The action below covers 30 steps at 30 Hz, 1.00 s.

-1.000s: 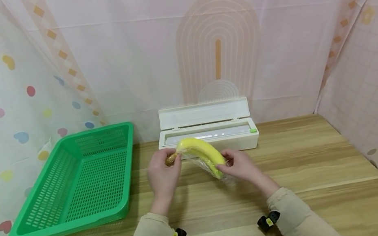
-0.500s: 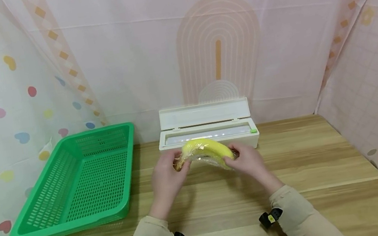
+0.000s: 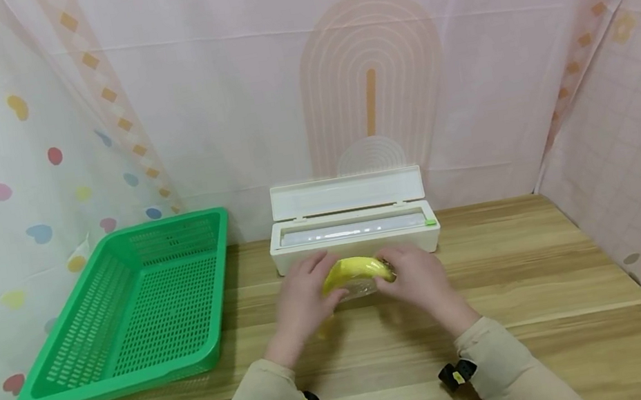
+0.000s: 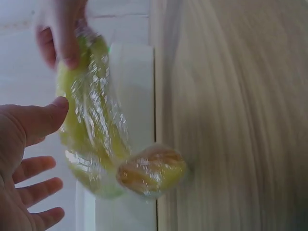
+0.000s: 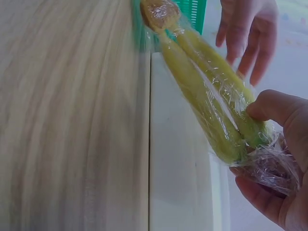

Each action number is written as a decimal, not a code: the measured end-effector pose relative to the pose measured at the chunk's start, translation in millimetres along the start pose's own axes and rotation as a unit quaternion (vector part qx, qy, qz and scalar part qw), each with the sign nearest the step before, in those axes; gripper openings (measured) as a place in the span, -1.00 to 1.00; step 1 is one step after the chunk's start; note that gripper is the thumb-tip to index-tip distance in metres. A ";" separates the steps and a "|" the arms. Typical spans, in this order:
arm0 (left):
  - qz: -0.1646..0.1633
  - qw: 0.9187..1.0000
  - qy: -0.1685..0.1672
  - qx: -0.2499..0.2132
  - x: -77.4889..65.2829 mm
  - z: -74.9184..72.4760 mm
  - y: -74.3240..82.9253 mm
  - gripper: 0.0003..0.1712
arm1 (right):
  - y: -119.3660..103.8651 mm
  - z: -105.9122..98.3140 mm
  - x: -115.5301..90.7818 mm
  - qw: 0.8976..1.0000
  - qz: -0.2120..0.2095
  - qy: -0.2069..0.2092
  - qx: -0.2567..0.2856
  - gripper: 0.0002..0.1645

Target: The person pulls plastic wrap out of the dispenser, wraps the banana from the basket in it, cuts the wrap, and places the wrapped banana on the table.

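A pair of yellow bananas (image 3: 356, 268), joined at a brown stem and wrapped in clear film, is held up over the table in front of the white box. My right hand (image 3: 415, 279) grips their tips and the bunched film between thumb and fingers, as the right wrist view shows on the bananas (image 5: 207, 96). At the other side my left hand (image 3: 303, 300) has its fingers spread. In the left wrist view, the left hand's thumb (image 4: 45, 118) comes right up to the side of the bananas (image 4: 79, 110), with the stem end hanging away from its fingers.
A white cling film dispenser (image 3: 360, 250) with its lid (image 3: 347, 194) raised and a green slider (image 3: 430, 222) stands at the table's back edge. To the left lies a green plastic basket (image 3: 215, 314) on the wooden table (image 3: 532, 306). Printed curtains (image 3: 217, 104) hang behind.
The bananas have come lower and turned, so their stem is no longer at the left hand. That hand has let go of the stem end and spread its fingers; the right keeps its grip.
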<state>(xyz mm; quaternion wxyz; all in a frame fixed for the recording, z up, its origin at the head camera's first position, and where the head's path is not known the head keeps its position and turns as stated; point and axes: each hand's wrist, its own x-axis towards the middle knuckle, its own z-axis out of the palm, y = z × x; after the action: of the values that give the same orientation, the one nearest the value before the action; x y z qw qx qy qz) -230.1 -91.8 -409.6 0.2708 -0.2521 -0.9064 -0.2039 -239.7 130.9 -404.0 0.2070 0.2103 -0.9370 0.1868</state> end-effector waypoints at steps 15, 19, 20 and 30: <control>0.157 0.977 0.115 0.084 6.3 19.2 13.2 -0.30 | -10.7 -2.0 -7.3 0.990 -0.092 0.088 -0.053 -0.66; 0.164 0.973 0.132 0.092 6.4 21.8 15.0 -0.28 | -14.7 -3.0 -8.1 0.988 -0.103 0.100 -0.056 -0.65; 0.165 0.973 0.135 0.091 6.4 22.0 15.7 -0.29 | -15.6 -3.1 -8.2 0.988 -0.104 0.102 -0.058 -0.64; 0.165 0.970 0.159 0.078 6.7 24.7 17.7 -0.57 | -24.0 -6.2 -10.2 0.976 -0.144 0.149 -0.062 -0.54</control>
<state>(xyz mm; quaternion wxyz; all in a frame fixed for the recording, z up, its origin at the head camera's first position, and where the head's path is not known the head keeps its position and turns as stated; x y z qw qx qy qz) -234.5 -63.0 -420.5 0.4606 -0.3406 -0.8105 -0.1225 -218.0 116.7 -397.1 0.3821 0.2998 -0.8650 0.1258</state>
